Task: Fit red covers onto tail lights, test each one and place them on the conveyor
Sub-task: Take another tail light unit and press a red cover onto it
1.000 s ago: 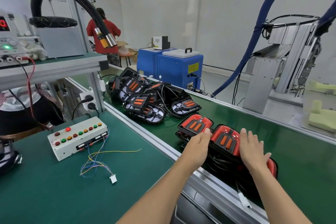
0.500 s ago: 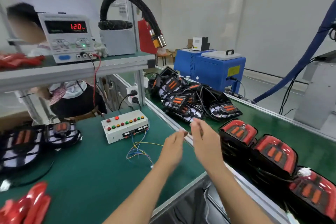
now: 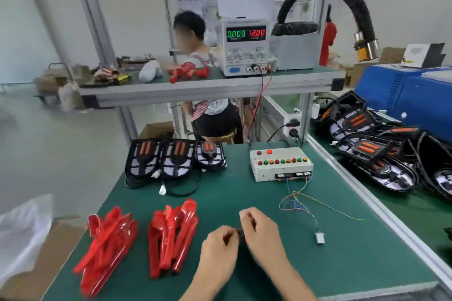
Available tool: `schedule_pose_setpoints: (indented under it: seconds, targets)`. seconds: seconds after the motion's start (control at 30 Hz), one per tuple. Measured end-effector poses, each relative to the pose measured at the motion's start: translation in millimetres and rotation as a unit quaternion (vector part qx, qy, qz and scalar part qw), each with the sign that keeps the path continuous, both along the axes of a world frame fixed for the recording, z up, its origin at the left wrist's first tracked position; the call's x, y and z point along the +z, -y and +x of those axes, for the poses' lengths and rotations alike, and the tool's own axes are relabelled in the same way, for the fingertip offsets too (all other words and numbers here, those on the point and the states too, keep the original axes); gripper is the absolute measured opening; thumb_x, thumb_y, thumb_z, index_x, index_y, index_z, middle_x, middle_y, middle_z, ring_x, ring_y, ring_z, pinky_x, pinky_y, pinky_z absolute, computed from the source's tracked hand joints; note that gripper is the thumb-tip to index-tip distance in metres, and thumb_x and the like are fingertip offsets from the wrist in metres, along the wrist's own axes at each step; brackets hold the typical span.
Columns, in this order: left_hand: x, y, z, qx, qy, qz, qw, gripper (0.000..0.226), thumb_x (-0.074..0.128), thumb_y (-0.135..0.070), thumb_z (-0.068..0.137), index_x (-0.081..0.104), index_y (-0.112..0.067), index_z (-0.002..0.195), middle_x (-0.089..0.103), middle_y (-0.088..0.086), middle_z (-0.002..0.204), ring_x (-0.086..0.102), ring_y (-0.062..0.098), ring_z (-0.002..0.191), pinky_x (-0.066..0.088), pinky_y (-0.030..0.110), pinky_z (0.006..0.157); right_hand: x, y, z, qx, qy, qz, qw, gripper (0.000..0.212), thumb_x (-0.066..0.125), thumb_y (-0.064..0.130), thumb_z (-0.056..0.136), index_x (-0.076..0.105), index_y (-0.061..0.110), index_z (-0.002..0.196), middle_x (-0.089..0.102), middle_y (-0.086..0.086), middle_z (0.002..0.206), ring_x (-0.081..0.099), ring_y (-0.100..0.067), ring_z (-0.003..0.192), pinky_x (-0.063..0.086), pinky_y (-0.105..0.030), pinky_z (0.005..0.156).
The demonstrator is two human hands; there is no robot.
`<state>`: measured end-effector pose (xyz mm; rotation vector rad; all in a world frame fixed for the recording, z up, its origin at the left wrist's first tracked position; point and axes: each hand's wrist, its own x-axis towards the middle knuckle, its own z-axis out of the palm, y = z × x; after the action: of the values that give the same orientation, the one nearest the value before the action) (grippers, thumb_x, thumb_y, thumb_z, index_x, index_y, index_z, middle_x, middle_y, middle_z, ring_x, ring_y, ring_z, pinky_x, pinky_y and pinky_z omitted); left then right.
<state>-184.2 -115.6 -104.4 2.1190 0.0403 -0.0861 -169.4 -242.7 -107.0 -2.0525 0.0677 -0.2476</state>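
Two piles of loose red covers [image 3: 110,247] [image 3: 173,234] lie at the near left of the green bench. Three uncovered tail lights [image 3: 177,159] stand in a row at the bench's back, their cables trailing forward. The white test box [image 3: 281,164], with coloured buttons, has thin wires running to a white connector [image 3: 320,237]. My left hand [image 3: 220,244] and right hand [image 3: 261,234] meet over the bench right of the covers, both blurred, with fingers curled. A small dark spot shows between them; I see nothing plainly held.
The conveyor [image 3: 415,205] on the right carries several uncovered tail lights [image 3: 374,154]. A shelf above the bench holds a power supply [image 3: 245,46] and more red covers. A person [image 3: 208,110] sits behind the bench. A carton with a plastic bag [image 3: 24,232] stands at the left.
My view has swung left from the conveyor to the bench. Both hands left the covered tail lights on the belt, came back over the bench and curled their fingers together.
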Motion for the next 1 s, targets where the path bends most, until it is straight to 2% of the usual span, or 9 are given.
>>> schedule_pose_setpoints:
  seconds: [0.2, 0.3, 0.4, 0.53, 0.6, 0.7, 0.8, 0.87, 1.0]
  targets:
    - [4, -14, -3, 0.012, -0.004, 0.010, 1.000, 0.016, 0.059, -0.021, 0.094, 0.072, -0.027, 0.088, 0.072, -0.008, 0.083, 0.065, 0.003, 0.080, 0.045, 0.010, 0.067, -13, -21, 10, 0.020, -0.028, -0.001, 0.999, 0.022, 0.056, 0.025, 0.098, 0.065, 0.024, 0.078, 0.068, 0.012, 0.075, 0.058, 0.000, 0.077, 0.042, -0.011, 0.065]
    - [9, -15, -4, 0.015, 0.008, 0.003, 1.000, 0.015, 0.060, -0.020, 0.094, 0.073, -0.027, 0.091, 0.073, -0.010, 0.085, 0.065, 0.000, 0.082, 0.044, 0.007, 0.070, -20, -21, 13, 0.017, -0.035, -0.003, 0.999, 0.024, 0.058, 0.025, 0.097, 0.064, 0.027, 0.074, 0.067, 0.018, 0.074, 0.059, 0.000, 0.069, 0.044, -0.013, 0.064]
    - [23, -21, 5, 0.037, 0.038, -0.013, 0.998, 0.017, 0.061, -0.021, 0.094, 0.070, -0.032, 0.084, 0.072, -0.012, 0.083, 0.064, -0.005, 0.081, 0.044, 0.006, 0.070, -23, -20, 12, 0.020, -0.026, 0.036, 0.999, 0.025, 0.059, 0.023, 0.097, 0.065, 0.029, 0.073, 0.067, 0.007, 0.065, 0.059, -0.004, 0.052, 0.044, -0.014, 0.054]
    - [51, -51, 40, 0.092, 0.083, -0.027, 0.992, 0.016, 0.062, -0.025, 0.094, 0.068, -0.029, 0.080, 0.068, -0.016, 0.070, 0.061, -0.004, 0.066, 0.043, 0.009, 0.062, -25, -21, 9, 0.010, -0.031, 0.072, 0.997, 0.023, 0.059, 0.031, 0.097, 0.067, 0.033, 0.075, 0.067, 0.003, 0.066, 0.064, -0.010, 0.053, 0.050, -0.019, 0.056]
    - [64, -74, 62, 0.125, 0.087, -0.018, 0.988, 0.016, 0.060, -0.025, 0.093, 0.068, -0.027, 0.080, 0.069, -0.021, 0.071, 0.062, -0.004, 0.068, 0.042, 0.007, 0.059, -26, -21, 9, 0.009, -0.039, 0.062, 0.997, 0.023, 0.059, 0.033, 0.097, 0.069, 0.033, 0.076, 0.067, 0.005, 0.067, 0.065, -0.008, 0.055, 0.050, -0.020, 0.058]
    - [70, -109, 93, 0.164, 0.071, 0.019, 0.984, 0.017, 0.056, -0.024, 0.092, 0.069, -0.021, 0.082, 0.067, -0.012, 0.070, 0.065, 0.009, 0.073, 0.049, 0.022, 0.064, -27, -22, 9, 0.006, -0.032, 0.053, 0.998, 0.022, 0.060, 0.028, 0.098, 0.070, 0.030, 0.078, 0.067, 0.005, 0.064, 0.063, -0.007, 0.053, 0.048, -0.014, 0.057]
    - [64, -138, 125, 0.198, 0.042, 0.041, 0.979, 0.023, 0.053, -0.020, 0.092, 0.060, -0.005, 0.075, 0.055, -0.007, 0.064, 0.055, 0.026, 0.063, 0.046, 0.032, 0.063, -26, -25, 10, 0.002, -0.029, 0.046, 0.999, 0.021, 0.062, 0.026, 0.097, 0.070, 0.028, 0.078, 0.067, 0.006, 0.064, 0.061, -0.006, 0.052, 0.047, -0.011, 0.059]
    - [60, -148, 144, 0.210, 0.024, 0.044, 0.976, 0.025, 0.053, -0.018, 0.092, 0.051, -0.012, 0.069, 0.052, 0.003, 0.065, 0.045, 0.024, 0.062, 0.040, 0.031, 0.061, -24, -26, 11, 0.001, -0.023, 0.030, 0.999, 0.021, 0.064, 0.023, 0.096, 0.069, 0.028, 0.076, 0.067, 0.006, 0.063, 0.061, -0.005, 0.051, 0.046, -0.008, 0.059]
    - [48, -154, 178, 0.245, -0.014, 0.031, 0.969, 0.033, 0.055, -0.016, 0.091, 0.040, -0.016, 0.061, 0.048, 0.002, 0.063, 0.039, 0.022, 0.058, 0.032, 0.027, 0.056, -22, -27, 14, 0.000, -0.017, 0.011, 1.000, 0.023, 0.067, 0.019, 0.094, 0.070, 0.027, 0.073, 0.067, 0.005, 0.060, 0.061, -0.005, 0.049, 0.045, -0.006, 0.058]
